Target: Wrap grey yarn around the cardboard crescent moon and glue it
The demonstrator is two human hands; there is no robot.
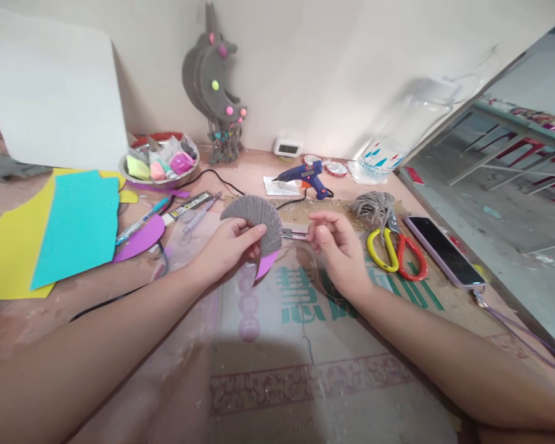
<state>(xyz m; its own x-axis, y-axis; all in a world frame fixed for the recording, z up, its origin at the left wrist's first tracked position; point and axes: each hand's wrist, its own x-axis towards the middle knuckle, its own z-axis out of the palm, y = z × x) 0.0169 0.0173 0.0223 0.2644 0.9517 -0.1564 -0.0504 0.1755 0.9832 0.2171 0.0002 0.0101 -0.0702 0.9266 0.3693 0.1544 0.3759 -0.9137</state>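
Note:
My left hand (240, 240) pinches a crescent-shaped piece (263, 216) between thumb and fingers. Grey yarn is wound closely round most of it, while its lower tip shows bare purple. To the right, my right hand (335, 250) is curled, thumb close to the bent fingers, apparently on a thin strand of grey yarn (326, 280) that loops beneath it; the pinch itself is hard to see. Between the hands lies a small metal tool (296, 235), its right end hidden by my right fingers. A ball of grey yarn (374, 206) rests beyond my right hand.
Yellow-and-red-handled scissors (398, 254) and a phone (444, 250) lie right. A blue glue gun (300, 176), small clock (287, 148) and plastic bottle (398, 135) stand behind. Left are coloured sheets (76, 228), pens (143, 221) and a bowl (187, 179). Printed cardboard (314, 345) lies beneath.

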